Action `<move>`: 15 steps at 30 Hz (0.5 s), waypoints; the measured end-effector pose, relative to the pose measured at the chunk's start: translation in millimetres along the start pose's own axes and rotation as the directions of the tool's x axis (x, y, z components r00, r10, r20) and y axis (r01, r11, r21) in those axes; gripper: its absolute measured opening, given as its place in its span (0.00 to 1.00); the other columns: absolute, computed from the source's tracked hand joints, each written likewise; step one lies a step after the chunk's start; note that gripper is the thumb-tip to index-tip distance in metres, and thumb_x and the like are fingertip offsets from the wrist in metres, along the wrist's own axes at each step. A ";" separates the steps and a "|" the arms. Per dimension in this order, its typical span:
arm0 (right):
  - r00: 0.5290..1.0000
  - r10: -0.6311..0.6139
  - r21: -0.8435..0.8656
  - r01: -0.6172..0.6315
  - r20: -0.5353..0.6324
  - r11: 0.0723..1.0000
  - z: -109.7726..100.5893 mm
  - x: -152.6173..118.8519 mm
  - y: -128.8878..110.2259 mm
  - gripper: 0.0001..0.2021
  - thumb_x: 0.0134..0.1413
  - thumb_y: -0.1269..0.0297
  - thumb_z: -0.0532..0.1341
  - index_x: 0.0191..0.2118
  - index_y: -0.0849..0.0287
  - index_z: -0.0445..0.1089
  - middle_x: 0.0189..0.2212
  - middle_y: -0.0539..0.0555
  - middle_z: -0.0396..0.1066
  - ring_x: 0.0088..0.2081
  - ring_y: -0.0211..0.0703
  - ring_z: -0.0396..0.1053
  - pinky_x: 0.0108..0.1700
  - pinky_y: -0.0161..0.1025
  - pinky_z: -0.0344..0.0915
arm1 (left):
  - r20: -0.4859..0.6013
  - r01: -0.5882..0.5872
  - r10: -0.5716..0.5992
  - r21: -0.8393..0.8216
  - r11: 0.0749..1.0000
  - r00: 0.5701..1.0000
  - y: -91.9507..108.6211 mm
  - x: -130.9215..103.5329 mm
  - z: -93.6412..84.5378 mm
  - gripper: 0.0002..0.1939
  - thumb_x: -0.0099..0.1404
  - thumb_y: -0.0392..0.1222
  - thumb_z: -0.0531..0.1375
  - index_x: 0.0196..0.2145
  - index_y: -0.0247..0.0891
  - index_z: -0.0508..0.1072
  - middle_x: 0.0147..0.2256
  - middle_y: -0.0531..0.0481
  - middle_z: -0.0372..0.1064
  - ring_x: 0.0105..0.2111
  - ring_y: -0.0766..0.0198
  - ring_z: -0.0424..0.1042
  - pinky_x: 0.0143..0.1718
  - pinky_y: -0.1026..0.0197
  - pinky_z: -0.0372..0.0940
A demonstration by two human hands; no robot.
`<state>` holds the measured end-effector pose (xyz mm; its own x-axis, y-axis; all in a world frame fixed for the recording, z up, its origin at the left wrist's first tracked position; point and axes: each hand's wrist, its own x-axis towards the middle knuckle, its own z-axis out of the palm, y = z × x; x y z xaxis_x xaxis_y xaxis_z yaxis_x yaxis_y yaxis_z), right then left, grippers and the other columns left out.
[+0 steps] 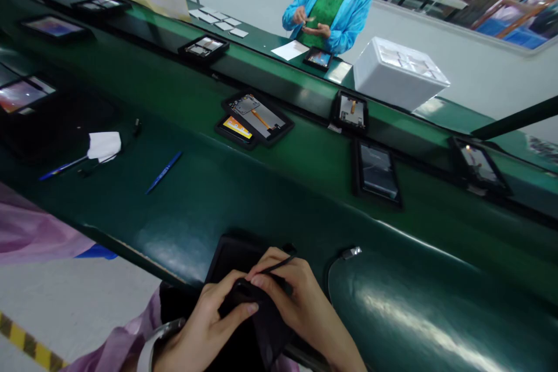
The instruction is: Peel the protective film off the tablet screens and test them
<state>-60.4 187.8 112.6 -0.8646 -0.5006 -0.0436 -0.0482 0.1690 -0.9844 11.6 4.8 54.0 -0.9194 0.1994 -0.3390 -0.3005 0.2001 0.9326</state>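
At the bottom centre of the frame we have our left hand (209, 325) and right hand (300, 302) closed together on a black tablet (238, 256) at the green surface's (261, 197) near edge, its thin cable (279, 265) pinched but seemingly not yet seated.

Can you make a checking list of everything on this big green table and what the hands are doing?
Surface: green bench, shiny.
Job's things: black tablet at the near edge, under both hands.
Clutter: two blue pens, white cloth, opened tablets, white foam box.
Hands: left hand and right hand together pinch a small dark part.
Cables: black cable with a silver plug, lying loose.
Surroundings: a co-worker in a blue coat stands across.
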 end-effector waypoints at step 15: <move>0.912 -0.011 -0.309 -0.127 -0.409 0.942 -35.7 20.1 46.8 0.15 0.68 0.56 0.54 0.52 0.54 0.73 0.51 0.54 0.73 0.54 0.44 0.70 0.56 0.42 0.64 | -0.142 -0.169 0.145 -0.174 0.970 0.979 9.3 84.1 -21.7 0.21 0.67 0.47 0.61 0.55 0.41 0.69 0.52 0.44 0.74 0.52 0.55 0.74 0.55 0.55 0.68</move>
<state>-97.9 215.9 71.7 -0.9930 -0.1114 0.0404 -0.0898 0.4854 -0.8696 -74.0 2.6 36.8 -0.9799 0.0882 -0.1791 -0.1803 -0.0067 0.9836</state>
